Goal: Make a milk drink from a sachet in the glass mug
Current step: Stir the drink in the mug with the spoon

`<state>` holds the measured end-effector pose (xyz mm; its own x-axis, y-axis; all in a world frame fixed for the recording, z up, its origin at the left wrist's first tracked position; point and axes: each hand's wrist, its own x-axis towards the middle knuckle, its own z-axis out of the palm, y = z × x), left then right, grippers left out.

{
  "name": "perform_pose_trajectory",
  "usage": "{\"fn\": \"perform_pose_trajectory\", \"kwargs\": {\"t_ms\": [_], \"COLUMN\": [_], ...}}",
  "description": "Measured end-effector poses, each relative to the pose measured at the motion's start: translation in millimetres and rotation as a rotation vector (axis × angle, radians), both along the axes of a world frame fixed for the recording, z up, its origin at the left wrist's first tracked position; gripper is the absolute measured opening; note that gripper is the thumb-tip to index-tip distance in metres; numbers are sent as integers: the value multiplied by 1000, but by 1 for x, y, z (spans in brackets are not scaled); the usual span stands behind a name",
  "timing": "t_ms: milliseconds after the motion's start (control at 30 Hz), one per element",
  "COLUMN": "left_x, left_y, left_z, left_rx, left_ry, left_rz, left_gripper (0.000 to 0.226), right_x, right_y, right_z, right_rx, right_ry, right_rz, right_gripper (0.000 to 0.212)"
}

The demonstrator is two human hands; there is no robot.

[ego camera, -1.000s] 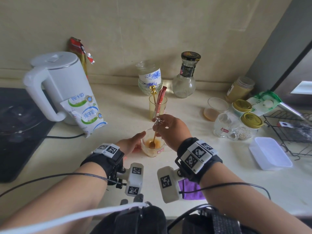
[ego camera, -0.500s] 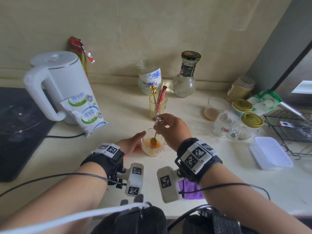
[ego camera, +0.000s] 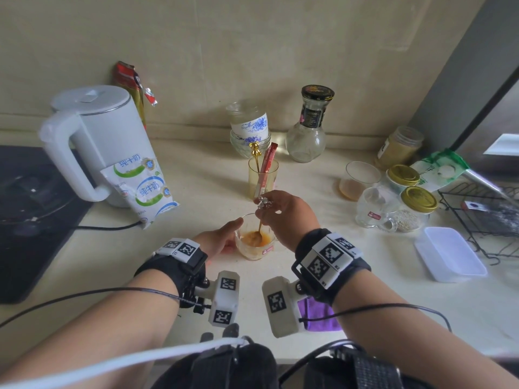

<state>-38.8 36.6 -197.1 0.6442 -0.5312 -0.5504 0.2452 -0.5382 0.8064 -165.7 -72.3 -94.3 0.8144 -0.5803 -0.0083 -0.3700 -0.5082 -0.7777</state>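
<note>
Glass mug w/ orange-brown liquid on surface — left hand cups its side, right hand pinches spoon top, bowl dipped in the drink.

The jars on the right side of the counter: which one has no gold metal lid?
The tall clear jar of yellowish powder nearest the wall has a clear lid; both short glass jars in front have gold lids.
</note>
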Motion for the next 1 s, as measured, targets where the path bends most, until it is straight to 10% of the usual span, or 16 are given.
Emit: {"fn": "perform_pose_trajectory", "kwargs": {"t_ms": [1000], "left_x": [-1], "left_y": [-1], "left_z": [-4], "left_rx": [34], "left_ry": [-10], "left_rz": [-1], "left_gripper": [59], "right_x": [-2], "right_y": [2], "right_z": [2], "right_rx": [59], "right_ry": [3], "right_rz": [24], "right_gripper": [22]}}
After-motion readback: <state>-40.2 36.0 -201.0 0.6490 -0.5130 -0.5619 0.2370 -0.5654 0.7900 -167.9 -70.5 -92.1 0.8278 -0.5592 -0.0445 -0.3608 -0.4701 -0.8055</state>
